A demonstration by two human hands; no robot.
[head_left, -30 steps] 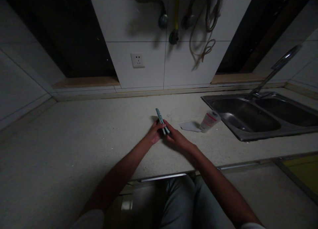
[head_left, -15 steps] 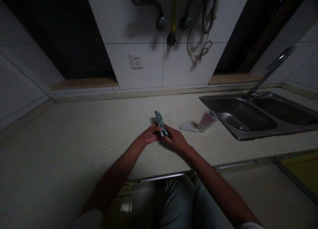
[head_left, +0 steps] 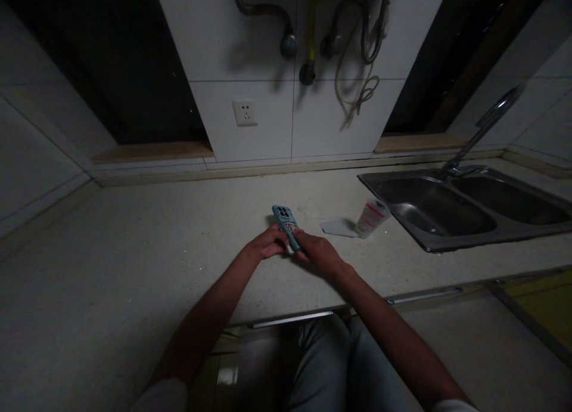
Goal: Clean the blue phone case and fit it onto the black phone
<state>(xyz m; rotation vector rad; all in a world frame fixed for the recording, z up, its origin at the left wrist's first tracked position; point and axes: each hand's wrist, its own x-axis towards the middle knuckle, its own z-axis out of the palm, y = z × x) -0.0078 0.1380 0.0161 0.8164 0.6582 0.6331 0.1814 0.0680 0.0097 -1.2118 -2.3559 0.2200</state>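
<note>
A phone in a light blue case [head_left: 285, 220] lies back-up, camera end away from me, low over the pale countertop [head_left: 156, 239]. My right hand [head_left: 318, 254] grips its near end with curled fingers. My left hand [head_left: 269, 244] touches the phone's left edge, fingers bent around it. Both forearms reach in from the bottom of the view. The light is dim.
A white tube with red print [head_left: 372, 217] lies on its side right of the phone, beside a white scrap of paper [head_left: 338, 227]. A steel double sink [head_left: 465, 206] with a tap [head_left: 485, 126] is at the right. A wall socket [head_left: 245, 112] and hanging hoses [head_left: 313, 36] are behind.
The phone, earlier held on edge and tilted up, has been turned flat with its back showing and lowered toward the counter. Both hands stayed on it.
</note>
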